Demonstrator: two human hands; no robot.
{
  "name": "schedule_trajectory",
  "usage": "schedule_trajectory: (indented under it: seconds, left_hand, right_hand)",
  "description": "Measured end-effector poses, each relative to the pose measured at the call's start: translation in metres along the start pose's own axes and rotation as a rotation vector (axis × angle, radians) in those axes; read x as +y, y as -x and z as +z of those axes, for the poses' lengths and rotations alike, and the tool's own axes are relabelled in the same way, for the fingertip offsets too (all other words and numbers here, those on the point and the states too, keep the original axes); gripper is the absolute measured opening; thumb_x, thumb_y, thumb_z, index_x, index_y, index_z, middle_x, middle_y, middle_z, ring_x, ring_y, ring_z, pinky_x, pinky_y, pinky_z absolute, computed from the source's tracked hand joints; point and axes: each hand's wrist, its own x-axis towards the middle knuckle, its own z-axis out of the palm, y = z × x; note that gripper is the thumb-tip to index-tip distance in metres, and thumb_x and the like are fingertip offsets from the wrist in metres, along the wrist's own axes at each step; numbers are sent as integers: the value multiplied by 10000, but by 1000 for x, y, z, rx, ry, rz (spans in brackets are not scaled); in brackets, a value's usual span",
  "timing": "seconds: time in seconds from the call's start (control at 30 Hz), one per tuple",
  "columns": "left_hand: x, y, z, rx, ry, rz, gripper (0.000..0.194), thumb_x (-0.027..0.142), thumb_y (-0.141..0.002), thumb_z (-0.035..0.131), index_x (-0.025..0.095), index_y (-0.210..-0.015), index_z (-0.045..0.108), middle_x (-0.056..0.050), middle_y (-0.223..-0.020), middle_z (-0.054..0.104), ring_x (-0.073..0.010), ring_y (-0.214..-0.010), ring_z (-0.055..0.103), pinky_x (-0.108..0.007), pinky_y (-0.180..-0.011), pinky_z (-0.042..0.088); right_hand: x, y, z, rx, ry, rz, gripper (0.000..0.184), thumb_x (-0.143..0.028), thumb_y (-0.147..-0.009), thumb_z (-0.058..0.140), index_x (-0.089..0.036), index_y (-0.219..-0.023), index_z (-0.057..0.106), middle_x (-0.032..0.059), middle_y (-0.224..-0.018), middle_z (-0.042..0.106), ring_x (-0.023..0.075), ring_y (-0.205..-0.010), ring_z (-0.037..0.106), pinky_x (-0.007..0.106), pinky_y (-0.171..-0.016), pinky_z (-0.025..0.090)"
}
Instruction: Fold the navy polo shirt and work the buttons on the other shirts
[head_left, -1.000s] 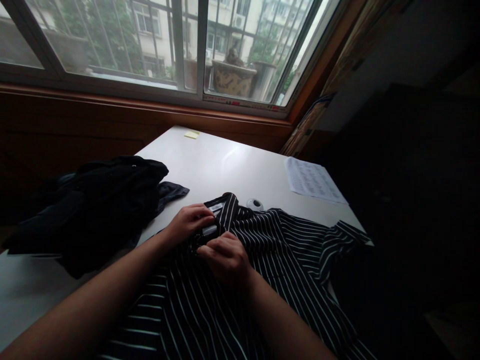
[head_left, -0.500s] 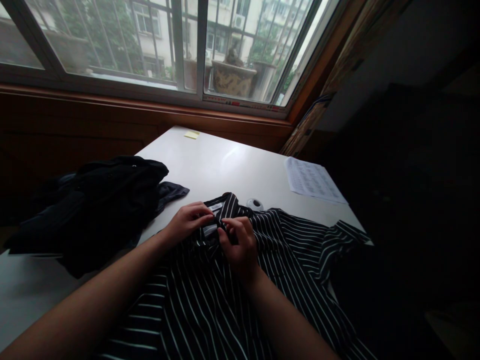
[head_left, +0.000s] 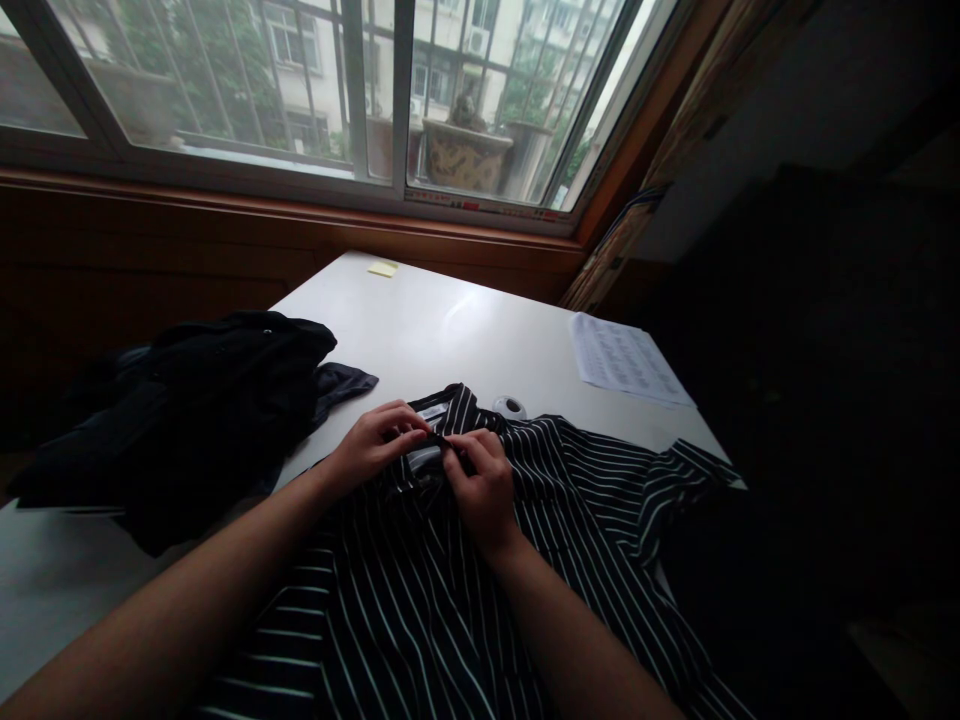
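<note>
The striped shirt [head_left: 405, 590] is lying at six o'clock of the view. At its neck opening [head_left: 425, 459], the left hand [head_left: 377, 437] and right hand [head_left: 484, 487] are pinching a dark edge [head_left: 438, 438], fingers closed on it; both should be keeping it taut.

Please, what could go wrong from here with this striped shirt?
The left hand and right hand pinch the striped shirt near its collar; hard pulling might strain it. The round white object lies beside the shirt, so a tug could push it. One sleeve reaches the table edge and might slip over.
</note>
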Motion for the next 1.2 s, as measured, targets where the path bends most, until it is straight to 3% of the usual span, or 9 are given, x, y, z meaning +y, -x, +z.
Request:
schedule_trajectory:
  seconds: [0.17,0.27,0.4,0.53,0.67,0.9,1.2]
  left_hand:
    - [11,1,-8,-37,-1,69,243,371,-961,577,150,-906,661,-59,-895,612,-172,-830,590,-279,-740,479]
    - [16,0,-14,-193,-54,137,261,395,-955,579,155,-886,655,-70,-914,629,-193,-875,589,-319,-822,474]
    - [22,-3,-19,-399,-184,181,290,455,-873,696,194,-998,682,-76,-1019,672,-237,-1012,569,-378,-961,432]
    - [19,-3,-19,-499,-386,235,346,404,-804,779,231,-1086,681,-62,-1028,683,-257,-1040,541,-374,-928,433]
    - [3,-5,-19,-393,-474,280,145,320,-898,683,218,-1000,697,-57,-954,681,-220,-951,565,-344,-875,439]
    - [-11,-7,-19,-36,-553,248,191,320,-984,567,207,-1012,718,-69,-925,682,-192,-872,566,-311,-795,465]
    - [-3,1,-17,155,-867,321,241,168,-937,560,245,-1128,684,-79,-1077,646,-236,-953,523,-405,-876,463]
  right_hand:
    - [5,-4,-2,78,-86,146,111,-266,-920,580,-212,-926,677,14,-850,627,178,-772,586,320,-727,486]
    - [14,-5,-2,133,-164,262,173,-346,-916,590,-197,-934,675,20,-855,647,179,-752,590,321,-712,490]
    - [26,-6,0,187,-279,385,252,-418,-896,608,-181,-950,676,36,-878,679,196,-799,620,333,-747,508]
    - [33,-7,2,212,-303,426,291,-448,-897,591,-177,-970,668,39,-883,693,202,-814,633,334,-757,515]
    - [35,-7,2,222,-318,451,306,-456,-892,588,-174,-986,661,44,-889,691,209,-824,638,344,-766,518]
    - [31,-7,2,219,-351,458,319,-451,-879,604,-173,-1029,652,52,-920,687,218,-866,646,361,-808,520]
    - [28,-7,2,196,-382,409,372,-430,-888,616,-200,-1176,570,0,-835,578,155,-681,565,275,-603,486]
